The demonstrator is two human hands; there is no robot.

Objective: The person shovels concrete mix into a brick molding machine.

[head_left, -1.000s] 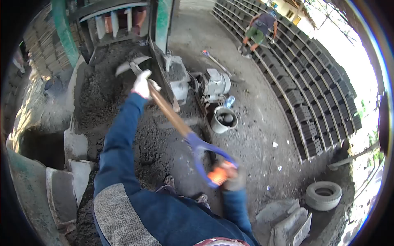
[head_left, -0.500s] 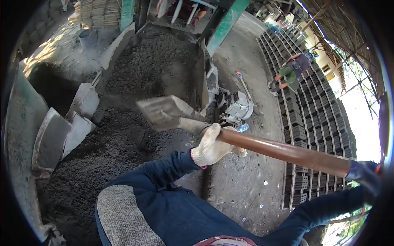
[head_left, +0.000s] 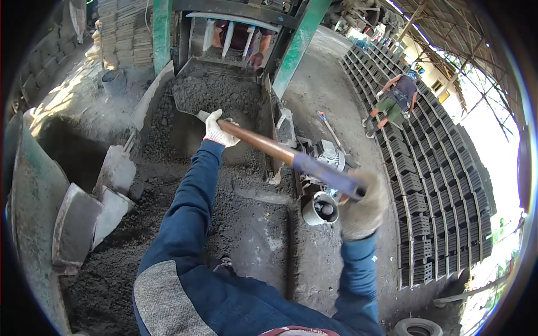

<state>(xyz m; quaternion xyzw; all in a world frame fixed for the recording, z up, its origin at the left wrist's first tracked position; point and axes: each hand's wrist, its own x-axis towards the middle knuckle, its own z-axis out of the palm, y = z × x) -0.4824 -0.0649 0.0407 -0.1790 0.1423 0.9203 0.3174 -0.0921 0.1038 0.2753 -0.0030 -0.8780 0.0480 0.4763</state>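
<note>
My left hand [head_left: 221,130], in a pale knit glove, is closed round the shovel's brown shaft [head_left: 260,145] close to the blade. Dark, crumbly mix [head_left: 208,92] lies over the blade end at the far side of the pit, hiding most of the metal. My gloved right hand [head_left: 364,207], smeared by motion, is at the blue grip end of the shovel, its fingers apparently wrapped round it. The shovel slants from the upper left down to the lower right, across the bay of loose dark mix [head_left: 106,280].
Bent metal plates [head_left: 75,224] stand at the left by a dark hole. A motor [head_left: 328,154] and a bucket [head_left: 320,209] sit right of the trough. Stacked blocks [head_left: 414,196] line the right, where a person [head_left: 395,98] bends. Another person's hand [head_left: 256,59] shows behind the frame.
The shovel has swung forward, its blade now at the far mix. My left hand moved forward and left; my right hand came inward from the right edge. The person at the blocks shifted posture.
</note>
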